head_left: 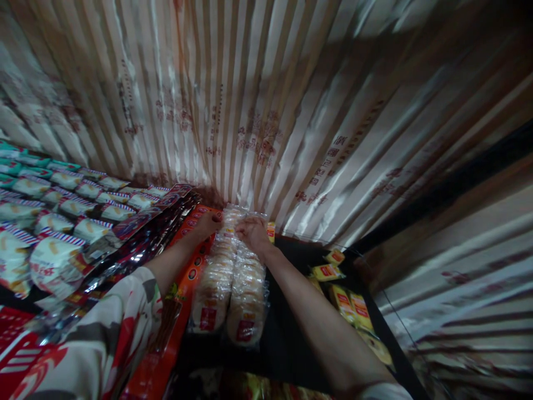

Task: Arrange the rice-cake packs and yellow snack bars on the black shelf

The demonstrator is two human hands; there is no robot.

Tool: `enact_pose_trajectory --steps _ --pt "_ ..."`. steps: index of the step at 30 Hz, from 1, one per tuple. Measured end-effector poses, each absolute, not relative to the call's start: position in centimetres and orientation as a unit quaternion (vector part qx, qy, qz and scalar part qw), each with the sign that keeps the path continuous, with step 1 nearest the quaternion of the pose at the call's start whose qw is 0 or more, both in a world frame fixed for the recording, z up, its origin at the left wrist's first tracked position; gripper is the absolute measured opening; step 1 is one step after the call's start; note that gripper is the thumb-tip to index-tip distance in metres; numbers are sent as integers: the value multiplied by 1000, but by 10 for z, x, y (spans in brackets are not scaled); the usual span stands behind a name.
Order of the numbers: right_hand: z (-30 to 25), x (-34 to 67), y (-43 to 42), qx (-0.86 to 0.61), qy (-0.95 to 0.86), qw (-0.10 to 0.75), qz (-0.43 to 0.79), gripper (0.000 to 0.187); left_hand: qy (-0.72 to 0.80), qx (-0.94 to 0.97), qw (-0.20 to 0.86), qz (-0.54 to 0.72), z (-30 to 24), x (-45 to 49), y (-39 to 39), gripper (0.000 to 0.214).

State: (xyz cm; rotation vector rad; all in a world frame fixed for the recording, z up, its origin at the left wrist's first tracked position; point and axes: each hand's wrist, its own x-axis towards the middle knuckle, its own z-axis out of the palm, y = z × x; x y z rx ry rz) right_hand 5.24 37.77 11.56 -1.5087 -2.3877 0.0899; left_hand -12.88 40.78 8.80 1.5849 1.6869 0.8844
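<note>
Two long rows of round, pale, flat snacks in clear wrappers, the left row (213, 283) and the right row (246, 294), overlap away from me on a black surface (287, 311). Red labels show on their nearest packets. At the far end of the right row, my right hand (253, 232) is closed, its curled fingers on a clear-wrapped snack packet. My left hand (207, 224) has its fingers bent together by the left row's far end, beside the orange packets (195, 261). Whatever its fingertips hold is too dim and small to make out.
To the left lie dark shiny packets (137, 253) and many white striped bags (54, 258). Small yellow packets (343, 303) are scattered on the right. Pleated printed sheeting (250, 100) hangs behind, and a dark bar (437, 183) slants at the right.
</note>
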Motion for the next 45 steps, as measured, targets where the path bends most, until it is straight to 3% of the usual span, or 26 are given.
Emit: enact_pose_trajectory --steps 9,14,19,26,31,38,45 --pt "113 45 373 -556 -818 144 32 15 647 587 330 357 85 -129 407 8" --pt "110 43 371 -564 -813 144 10 16 633 570 392 346 91 -131 401 20" --pt "113 40 368 -576 -803 153 4 17 582 596 452 321 97 -134 394 10" --pt "110 42 371 -583 -791 183 6 16 571 609 402 376 84 -131 400 4" --pt "112 54 368 -504 -830 236 26 12 570 609 391 390 73 -130 404 7" --pt "119 58 361 -487 -856 160 69 14 587 608 362 394 67 -129 404 13" --pt "116 51 361 -510 -845 144 68 11 586 607 360 397 70 -132 400 15"
